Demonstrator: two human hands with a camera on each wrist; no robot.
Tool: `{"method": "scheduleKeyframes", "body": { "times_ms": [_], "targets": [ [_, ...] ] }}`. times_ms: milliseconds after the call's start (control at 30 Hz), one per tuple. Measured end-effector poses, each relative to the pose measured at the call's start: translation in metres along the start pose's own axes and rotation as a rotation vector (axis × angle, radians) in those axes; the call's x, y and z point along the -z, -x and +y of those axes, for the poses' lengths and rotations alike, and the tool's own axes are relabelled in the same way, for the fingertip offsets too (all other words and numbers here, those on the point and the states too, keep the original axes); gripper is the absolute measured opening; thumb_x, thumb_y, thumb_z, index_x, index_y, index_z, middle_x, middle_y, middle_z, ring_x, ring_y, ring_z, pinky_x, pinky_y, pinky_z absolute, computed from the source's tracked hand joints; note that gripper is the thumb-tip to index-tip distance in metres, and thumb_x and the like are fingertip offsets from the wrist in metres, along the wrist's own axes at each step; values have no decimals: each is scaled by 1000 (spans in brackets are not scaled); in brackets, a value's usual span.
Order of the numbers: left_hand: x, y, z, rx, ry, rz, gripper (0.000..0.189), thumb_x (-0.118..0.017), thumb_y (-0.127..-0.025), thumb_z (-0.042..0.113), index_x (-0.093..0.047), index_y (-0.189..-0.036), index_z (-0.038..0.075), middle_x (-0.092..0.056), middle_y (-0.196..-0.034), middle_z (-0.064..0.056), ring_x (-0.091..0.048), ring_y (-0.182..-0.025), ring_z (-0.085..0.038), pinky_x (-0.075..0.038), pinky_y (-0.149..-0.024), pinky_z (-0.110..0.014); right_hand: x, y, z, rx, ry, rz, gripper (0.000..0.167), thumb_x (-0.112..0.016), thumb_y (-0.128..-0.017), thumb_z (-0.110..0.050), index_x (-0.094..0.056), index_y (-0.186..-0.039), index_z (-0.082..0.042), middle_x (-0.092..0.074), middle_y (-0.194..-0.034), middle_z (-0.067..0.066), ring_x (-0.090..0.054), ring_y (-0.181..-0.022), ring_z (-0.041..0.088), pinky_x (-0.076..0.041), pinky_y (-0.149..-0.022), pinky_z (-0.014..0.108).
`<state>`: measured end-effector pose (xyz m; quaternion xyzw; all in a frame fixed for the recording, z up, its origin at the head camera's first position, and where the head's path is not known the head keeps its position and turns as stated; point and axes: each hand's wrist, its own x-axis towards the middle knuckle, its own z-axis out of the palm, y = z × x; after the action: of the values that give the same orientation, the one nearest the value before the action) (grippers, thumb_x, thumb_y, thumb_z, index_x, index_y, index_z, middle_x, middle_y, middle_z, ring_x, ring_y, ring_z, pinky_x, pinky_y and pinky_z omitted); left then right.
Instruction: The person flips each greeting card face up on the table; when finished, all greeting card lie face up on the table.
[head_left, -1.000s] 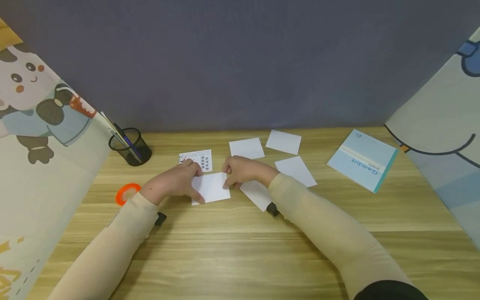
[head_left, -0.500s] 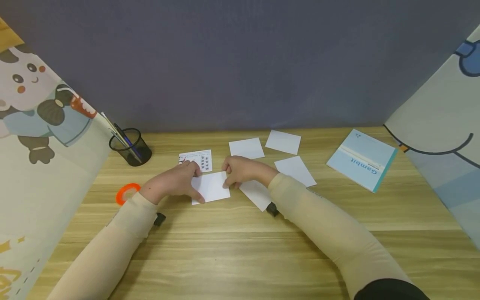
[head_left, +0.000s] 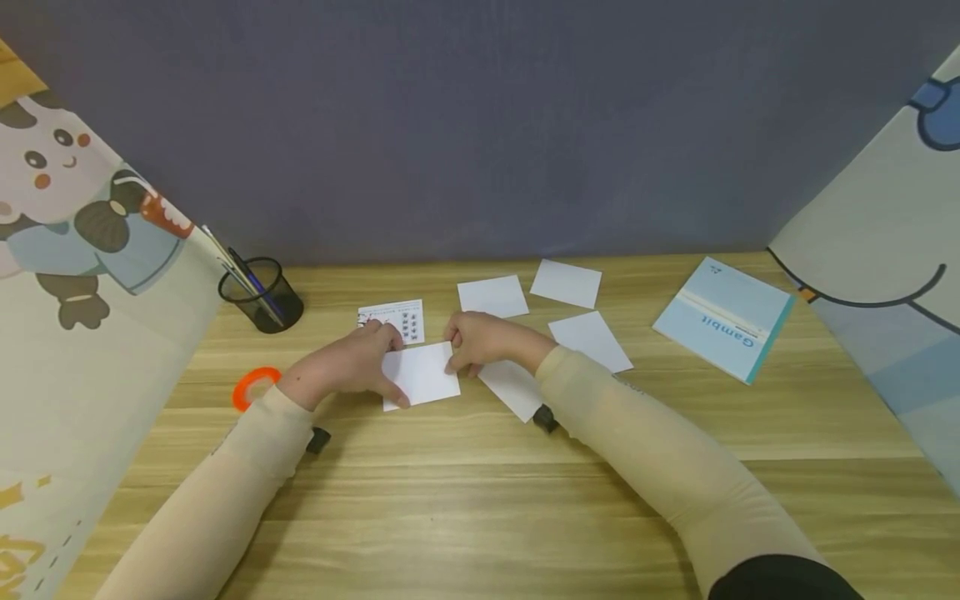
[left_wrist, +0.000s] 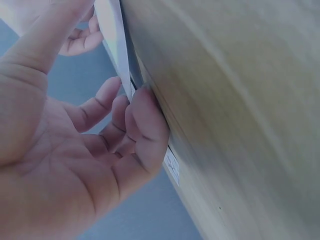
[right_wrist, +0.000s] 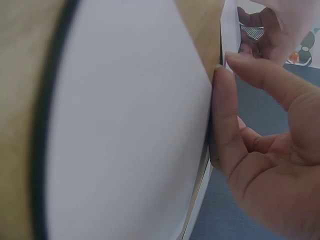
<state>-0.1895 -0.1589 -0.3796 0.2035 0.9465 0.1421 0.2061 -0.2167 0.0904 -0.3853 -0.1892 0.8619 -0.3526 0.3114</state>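
A blank white card (head_left: pixel 422 373) lies between my two hands in the head view. My left hand (head_left: pixel 356 362) holds its left side, thumb at the near edge and fingertips by the far edge. In the left wrist view that hand's fingers (left_wrist: pixel 142 125) curl below the card (left_wrist: pixel 114 35). On the right side, my right hand (head_left: pixel 487 340) pinches the card between thumb and index finger; the right wrist view shows the fingertips (right_wrist: pixel 232 57) at its end. Just beyond the card is a printed card (head_left: pixel 408 318) with small dark figures, partly covered by the left hand.
Under my right wrist lies another white card (head_left: pixel 512 387). Farther back are three more, including a tilted card (head_left: pixel 591 342). A mesh pen cup (head_left: pixel 262 296) and an orange tape roll (head_left: pixel 255 388) stand left; a light blue notebook (head_left: pixel 725 319) lies right on the wooden table (head_left: pixel 450 517).
Both hands stay almost still on the white card. The card's far edge appears very slightly higher in the head view; everything else keeps its place.
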Motion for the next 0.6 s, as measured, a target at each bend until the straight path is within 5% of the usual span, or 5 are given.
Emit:
{"method": "scheduleKeyframes", "body": {
  "times_ms": [233, 600],
  "targets": [
    [-2, 2, -2, -26, 11, 36, 91, -99, -69, 51, -52, -130, 4, -52, -128, -15, -54, -114, -28, -53, -103, -47, 0, -2, 3, 10, -98, 3, 45, -81, -91, -6, -52, -125, -1, -59, -108, 12, -74, -76, 21, -67, -73, 30],
    [-5, 3, -6, -53, 96, 64, 86, -99, -73, 45, -46, -127, 4, -47, -127, -14, -52, -110, -27, -52, -98, -42, -3, -5, 4, 17, -258, -14, 40, -75, -95, 0, -45, -121, -3, -57, -103, 12, -69, -74, 19, -68, -76, 32]
  ]
}}
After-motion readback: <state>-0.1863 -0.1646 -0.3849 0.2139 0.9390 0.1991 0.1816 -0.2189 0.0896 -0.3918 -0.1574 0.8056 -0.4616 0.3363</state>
